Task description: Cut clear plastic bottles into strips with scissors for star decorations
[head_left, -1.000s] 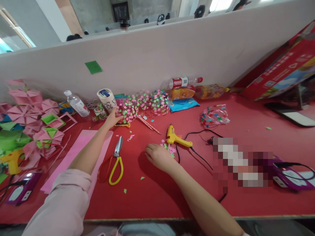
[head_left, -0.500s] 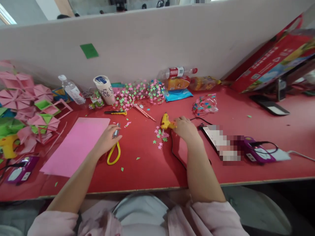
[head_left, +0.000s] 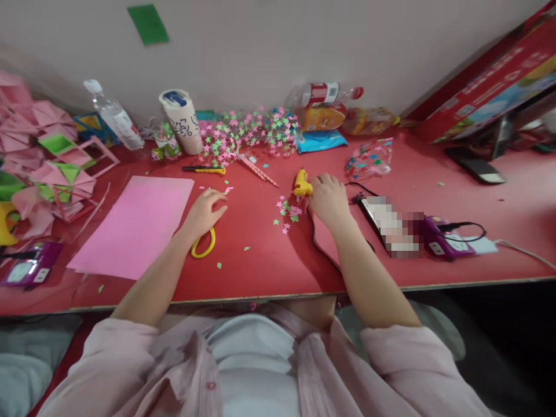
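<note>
Yellow hot-glue gun [head_left: 303, 184] at twelve o'clock lies gripped under the right hand [head_left: 329, 198]; left hand [head_left: 204, 212] covers the yellow-handled scissors [head_left: 203, 247], closure hidden. Pick-up stage; lifting calls for cord slack.

A red table [head_left: 434, 174] is spanning the scene, its near edge running left to right. A pale partition [head_left: 269, 46] is standing along its far side, evenly lit.

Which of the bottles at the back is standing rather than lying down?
The clear water bottle with the white cap, left of the white cup. It stands, leaning; the red-capped bottle lies on its side.
</note>
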A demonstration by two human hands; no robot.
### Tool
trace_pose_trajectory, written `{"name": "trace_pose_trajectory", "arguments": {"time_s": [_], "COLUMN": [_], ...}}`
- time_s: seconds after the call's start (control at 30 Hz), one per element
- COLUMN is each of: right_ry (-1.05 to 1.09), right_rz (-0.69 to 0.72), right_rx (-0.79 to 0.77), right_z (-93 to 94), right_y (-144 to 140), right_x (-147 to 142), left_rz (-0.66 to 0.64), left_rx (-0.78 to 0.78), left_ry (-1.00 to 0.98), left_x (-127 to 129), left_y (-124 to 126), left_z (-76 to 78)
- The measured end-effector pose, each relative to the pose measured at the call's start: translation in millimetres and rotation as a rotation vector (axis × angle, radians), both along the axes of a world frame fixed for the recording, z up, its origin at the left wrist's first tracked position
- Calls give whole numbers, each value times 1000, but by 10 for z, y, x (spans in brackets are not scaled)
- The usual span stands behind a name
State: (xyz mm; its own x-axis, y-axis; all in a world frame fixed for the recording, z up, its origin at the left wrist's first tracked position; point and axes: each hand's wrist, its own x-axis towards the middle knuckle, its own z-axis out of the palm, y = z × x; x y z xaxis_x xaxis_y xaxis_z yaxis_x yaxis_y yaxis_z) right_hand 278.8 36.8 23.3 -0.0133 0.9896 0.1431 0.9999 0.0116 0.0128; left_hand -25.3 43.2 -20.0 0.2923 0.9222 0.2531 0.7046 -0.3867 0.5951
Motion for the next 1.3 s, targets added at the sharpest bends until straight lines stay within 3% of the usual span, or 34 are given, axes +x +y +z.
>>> {"name": "trace_pose_trajectory", "arguments": {"time_s": [0.1,0.2,0.33,0.5,0.7,0.87,1.0,1.07,1.17,1.23,1.3], "right_ry": [250,310,301,353,333,311,473,609,643,610,592], "right_rz": [318,576,547,669,604,725,1007,910,657,562,560], "right_rx": [-93,-200,-171,-113,-136,-221,-345,-302,-198,-169,-167], "right_z": [27,-30,-170,-403,-603,-609,-559,-515,-454,-437,-443], "right_y": [-118,-155,67,482,833,581,225,199,369,537,683], "right_x": [-407,-725,-892,-1193,-1554,-1387,-1159,-1131,-1249,-1414,-1614], "left_rz": [44,24,1,193,315,348,301,281,327,359,371], "left_rx": [11,37,69,-3,-57,-65,-66,-87,-148,-223,-360], "left_ry": [18,60,197,449,589,615,563,533,453,278,-53], "left_x": [-63,-120,-129,-118,-92,-93,-143,-149,-172,-241,-357], "left_y": [18,-45,-221,-502,-672,-666,-694,-697,-640,-572,-514], "left_z": [-65,-26,103,65,52,73,-6,-23,22,93,183]}}
